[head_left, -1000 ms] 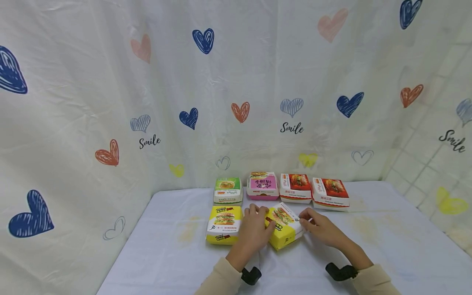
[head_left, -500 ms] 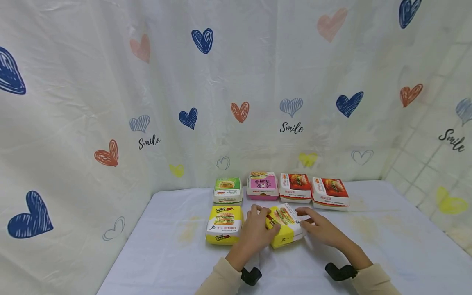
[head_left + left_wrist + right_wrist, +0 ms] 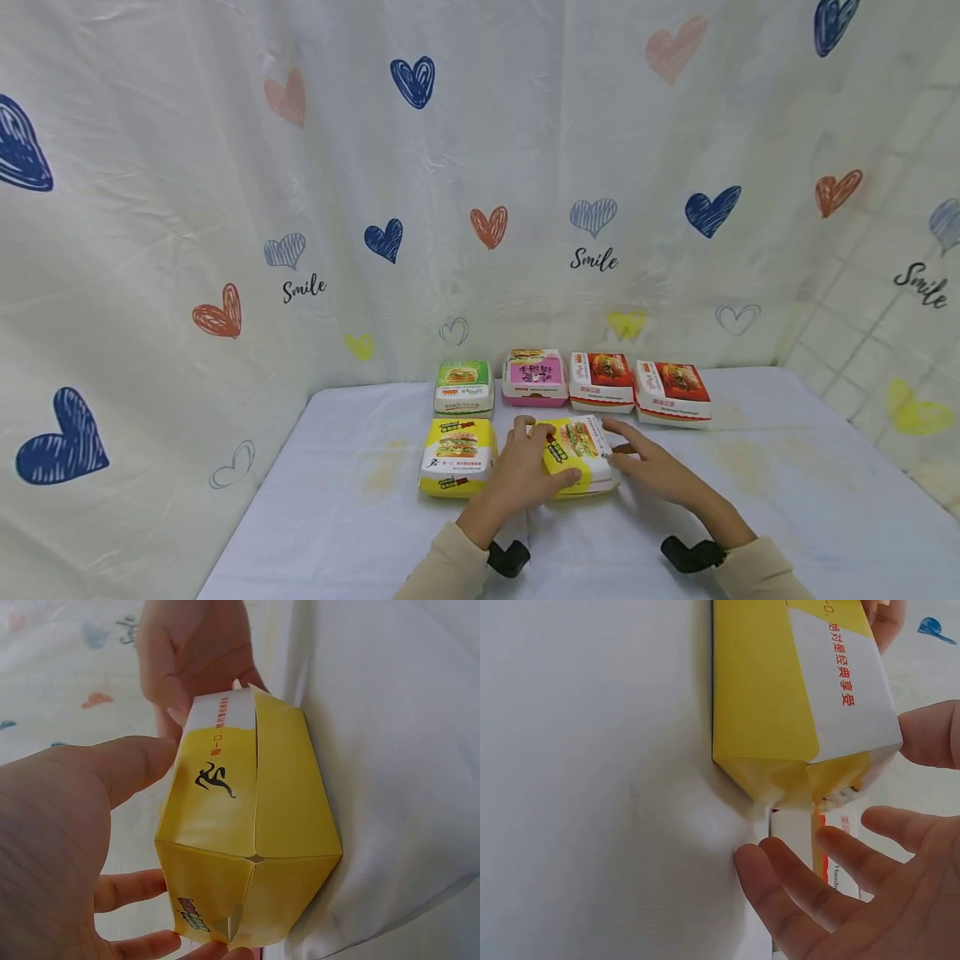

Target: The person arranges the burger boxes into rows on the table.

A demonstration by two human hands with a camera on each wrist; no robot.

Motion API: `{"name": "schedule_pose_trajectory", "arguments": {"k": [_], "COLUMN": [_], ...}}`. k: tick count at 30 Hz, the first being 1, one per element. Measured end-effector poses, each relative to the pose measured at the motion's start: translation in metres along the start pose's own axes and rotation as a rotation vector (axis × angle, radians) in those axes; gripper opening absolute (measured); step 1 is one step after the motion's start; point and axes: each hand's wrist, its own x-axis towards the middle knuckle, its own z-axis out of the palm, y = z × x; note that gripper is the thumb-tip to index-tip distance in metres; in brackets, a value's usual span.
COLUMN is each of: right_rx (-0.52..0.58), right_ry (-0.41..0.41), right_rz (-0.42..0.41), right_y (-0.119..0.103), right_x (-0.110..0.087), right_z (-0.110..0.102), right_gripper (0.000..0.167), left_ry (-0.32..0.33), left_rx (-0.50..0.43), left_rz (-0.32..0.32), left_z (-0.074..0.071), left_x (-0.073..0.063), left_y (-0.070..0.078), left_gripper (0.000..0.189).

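Observation:
A yellow-and-white burger box (image 3: 581, 454) lies on the table between both hands, its printed top facing up. My left hand (image 3: 517, 471) holds its left end, thumb along the near top edge and fingers around the side, as the left wrist view shows at the box's yellow end (image 3: 217, 892). At the opposite end is my right hand (image 3: 648, 462); in the right wrist view its thumb (image 3: 934, 735) touches the top corner while the loosely spread fingers (image 3: 810, 900) stand off the box. A matching yellow burger box (image 3: 456, 458) sits just left of my left hand.
Behind stand a green-and-white burger box (image 3: 463, 390), a pink one (image 3: 535, 379), and two red-and-white ones (image 3: 602, 383) (image 3: 672, 393). They rest on a white cloth-covered table (image 3: 337, 500) against a heart-printed curtain (image 3: 480, 167).
The held burger box has turned from a slant to nearly square with the table's front. My left thumb has moved right along its near edge; the other boxes have stayed put.

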Motion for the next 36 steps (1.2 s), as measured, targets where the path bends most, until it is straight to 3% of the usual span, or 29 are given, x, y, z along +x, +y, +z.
{"name": "schedule_pose_trajectory", "arguments": {"k": [11, 24, 36], "right_rx": [0.031, 0.052, 0.023], "right_ry": [-0.024, -0.004, 0.033], "right_rz": [-0.007, -0.051, -0.036], "right_y": [0.000, 0.000, -0.001], "right_x": [0.001, 0.001, 0.003], "right_z": [0.000, 0.002, 0.002], "right_gripper": [0.074, 0.079, 0.068], "left_ry": [-0.038, -0.032, -0.031], "left_rx": [-0.023, -0.024, -0.003], "left_rz": [0.023, 0.025, 0.036], "left_z": [-0.002, -0.005, -0.011], "left_x": [0.001, 0.001, 0.000], "left_y": [-0.003, -0.002, -0.002], "left_gripper": [0.070, 0.060, 0.054]}}
